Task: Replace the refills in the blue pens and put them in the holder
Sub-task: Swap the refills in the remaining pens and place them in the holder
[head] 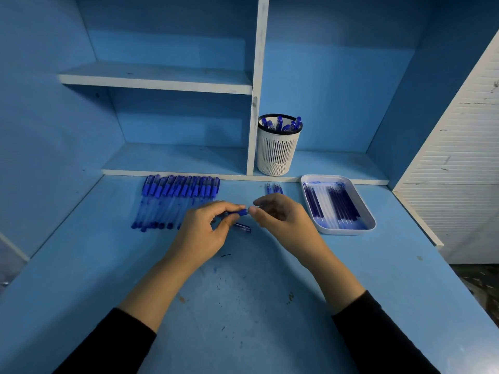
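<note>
My left hand (pixel 208 228) grips a blue pen (pixel 239 212) above the middle of the desk. My right hand (pixel 280 217) meets the pen's right end with thumb and forefinger; whether it pinches a part there is hidden. A small blue cap or pen piece (pixel 243 227) lies on the desk just below the hands. Several blue pens (pixel 175 198) lie in a row at the back left. The white pen holder (pixel 278 149) with a black rim stands on the low shelf and holds several blue pens. A white tray (pixel 359 201) at the right holds several refills (pixel 343 206).
A few small blue pieces (pixel 274 188) lie behind my right hand. The blue desk (pixel 243 306) has ink specks. Shelves and a white divider (pixel 255 103) rise behind it. A white slatted panel (pixel 459 147) borders the right side.
</note>
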### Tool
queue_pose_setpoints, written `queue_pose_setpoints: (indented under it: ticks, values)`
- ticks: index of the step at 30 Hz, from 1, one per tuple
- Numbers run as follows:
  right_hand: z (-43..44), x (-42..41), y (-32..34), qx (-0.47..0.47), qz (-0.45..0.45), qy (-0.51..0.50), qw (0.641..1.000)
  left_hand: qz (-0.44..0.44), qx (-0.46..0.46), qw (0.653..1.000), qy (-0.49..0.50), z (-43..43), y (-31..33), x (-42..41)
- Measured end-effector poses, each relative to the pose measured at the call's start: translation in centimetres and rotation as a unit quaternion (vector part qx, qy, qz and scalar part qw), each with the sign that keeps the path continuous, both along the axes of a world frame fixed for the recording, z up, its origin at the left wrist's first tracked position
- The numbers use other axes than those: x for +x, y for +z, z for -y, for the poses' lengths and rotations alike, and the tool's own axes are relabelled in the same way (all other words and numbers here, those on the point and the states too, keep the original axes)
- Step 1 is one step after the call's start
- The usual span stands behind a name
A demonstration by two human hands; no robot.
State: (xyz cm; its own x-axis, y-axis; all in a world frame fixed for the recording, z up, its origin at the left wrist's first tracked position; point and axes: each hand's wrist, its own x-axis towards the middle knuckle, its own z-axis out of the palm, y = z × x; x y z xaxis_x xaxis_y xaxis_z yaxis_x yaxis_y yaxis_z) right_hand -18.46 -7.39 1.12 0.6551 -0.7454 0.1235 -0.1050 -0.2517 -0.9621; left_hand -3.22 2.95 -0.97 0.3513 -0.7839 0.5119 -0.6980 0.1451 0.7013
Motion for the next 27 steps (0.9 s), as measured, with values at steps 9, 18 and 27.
queue_pose_setpoints:
  ticks: [9,18,27]
  values:
    - [0.0,-0.1,0.1,0.034,0.02,-0.001,0.999,-0.002,0.004,1.0,0.003,0.0,-0.2,0.1]
    - [0.2,-0.4,0.4,0.024,0.031,0.005,0.999,-0.02,0.009,1.0,0.006,0.0,-0.3,0.1]
    - [1.2,-1.3,1.1,0.08,0.092,-0.057,0.991,-0.022,-0.002,0.999,0.03,0.0,-0.2,0.5]
